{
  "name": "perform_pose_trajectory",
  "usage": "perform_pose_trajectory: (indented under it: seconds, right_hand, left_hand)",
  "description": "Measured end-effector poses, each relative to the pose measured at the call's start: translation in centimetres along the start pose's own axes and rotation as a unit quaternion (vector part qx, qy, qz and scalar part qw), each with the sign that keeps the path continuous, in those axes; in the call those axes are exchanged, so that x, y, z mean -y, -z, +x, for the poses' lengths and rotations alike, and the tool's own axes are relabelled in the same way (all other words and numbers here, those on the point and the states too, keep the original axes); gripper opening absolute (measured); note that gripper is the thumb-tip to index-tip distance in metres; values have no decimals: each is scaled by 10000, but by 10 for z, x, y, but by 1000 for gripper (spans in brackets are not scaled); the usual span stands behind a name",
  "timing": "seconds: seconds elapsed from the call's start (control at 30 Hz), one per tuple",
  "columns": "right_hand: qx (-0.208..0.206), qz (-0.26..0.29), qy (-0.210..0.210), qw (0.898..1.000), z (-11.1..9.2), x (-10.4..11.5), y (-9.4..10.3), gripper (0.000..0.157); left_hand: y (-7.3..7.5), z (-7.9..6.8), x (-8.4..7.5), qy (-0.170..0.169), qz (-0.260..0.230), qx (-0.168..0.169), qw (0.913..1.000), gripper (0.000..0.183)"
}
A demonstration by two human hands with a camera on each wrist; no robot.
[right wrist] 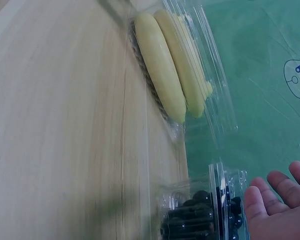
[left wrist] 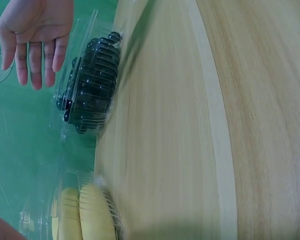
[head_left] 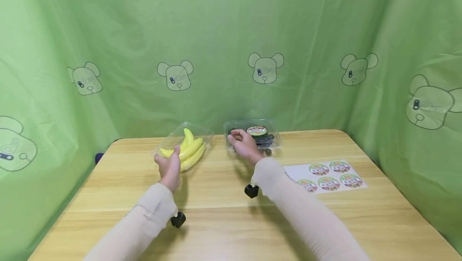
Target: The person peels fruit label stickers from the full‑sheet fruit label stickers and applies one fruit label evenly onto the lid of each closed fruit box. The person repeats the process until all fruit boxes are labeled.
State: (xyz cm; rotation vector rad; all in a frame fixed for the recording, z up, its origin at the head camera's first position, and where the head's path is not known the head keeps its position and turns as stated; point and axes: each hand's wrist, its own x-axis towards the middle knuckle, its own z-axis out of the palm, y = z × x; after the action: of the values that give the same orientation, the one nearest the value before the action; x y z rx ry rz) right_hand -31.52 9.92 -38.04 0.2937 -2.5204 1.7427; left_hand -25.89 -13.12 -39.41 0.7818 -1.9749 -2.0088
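My left hand [head_left: 169, 170] is at the near left side of a clear plastic box [head_left: 207, 132] of yellow bananas [head_left: 193, 150]. Its fingers are spread apart; whether they touch the box is hard to tell. The right hand [head_left: 245, 144] hovers over the left part of a second clear box [head_left: 276, 126], which holds dark grapes [right wrist: 190, 217]. Straight, relaxed fingers with nothing in them show on that right hand [left wrist: 37, 42] in the left wrist view. On the grape box's lid is a round colourful sticker [head_left: 256, 131].
A white sheet [head_left: 288, 170] with several round stickers [head_left: 329, 183] lies at the right on the wooden table [head_left: 216, 229], partly behind my right sleeve. A green curtain [head_left: 216, 24] with printed bear heads hangs behind the table's far edge and at both sides.
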Motion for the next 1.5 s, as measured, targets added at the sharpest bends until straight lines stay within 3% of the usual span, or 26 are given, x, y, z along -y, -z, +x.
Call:
perform_pose_trajectory:
  seconds: [0.4, 0.93, 1.2, 1.5]
  right_hand:
    - [66, 8, -34, 10000, -1, 3, -5, 43]
    - [70, -83, -171, 9998, -3, 2, -6, 42]
    - [60, 13, -191, 9998, -2, -2, -7, 42]
    - [78, 10, -191, 9998, -2, -2, -8, 43]
  left_hand:
    - [-2, 4, 5, -99, 47, 43, 9999, 97]
    - [14, 13, 7, -222, 342, 240, 9989, 79]
    - [23, 16, 5, -229, 364, 84, 9990, 74]
    - [29, 24, 6, -359, 389, -338, 9980, 64]
